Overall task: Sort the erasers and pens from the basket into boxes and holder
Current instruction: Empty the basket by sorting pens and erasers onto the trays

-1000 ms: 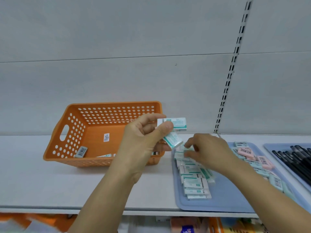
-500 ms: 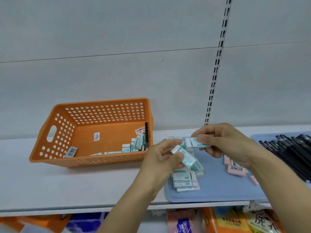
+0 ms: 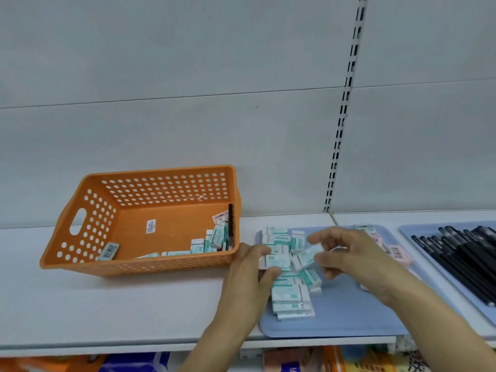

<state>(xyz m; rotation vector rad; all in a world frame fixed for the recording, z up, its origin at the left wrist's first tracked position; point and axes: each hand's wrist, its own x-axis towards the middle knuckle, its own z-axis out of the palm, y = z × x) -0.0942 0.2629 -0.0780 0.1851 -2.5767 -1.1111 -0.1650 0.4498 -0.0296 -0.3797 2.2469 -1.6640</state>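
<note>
Erasers, sorted: green-and-white erasers [image 3: 291, 296] lie in a rough column on the left side of the blue tray [image 3: 343, 315]; more sit loose at its far end.
Pink erasers: a few pink erasers [image 3: 400, 253] lie on the right side of the same tray, partly hidden behind the right forearm.
Pens, sorted: a row of black pens [image 3: 461, 261] fills a second blue tray [image 3: 405, 229] at the right edge.
Basket: orange basket [image 3: 88, 264] sits on the white shelf [image 3: 107, 304], just left of the tray, mostly emptied.
Left in basket: a cluster of green-and-white basket erasers [image 3: 212, 238] in the right corner, a few flat along the near wall, one grey eraser [image 3: 108, 251] near the left wall, one dark pen [image 3: 230, 226] upright against the right wall.
Left hand: left hand [image 3: 252, 275] is low at the tray's left edge, fingers and thumb curled round an eraser at the head of the column.
Right hand: right hand [image 3: 349, 253] hovers over the tray with one held eraser [image 3: 308, 256] pinched in its fingertips.
Progress, my reading: well past halfway; most stock looks sorted.
Remaining, my reading: set down the two erasers in hand, then clear the basket's last erasers and single pen.
</note>
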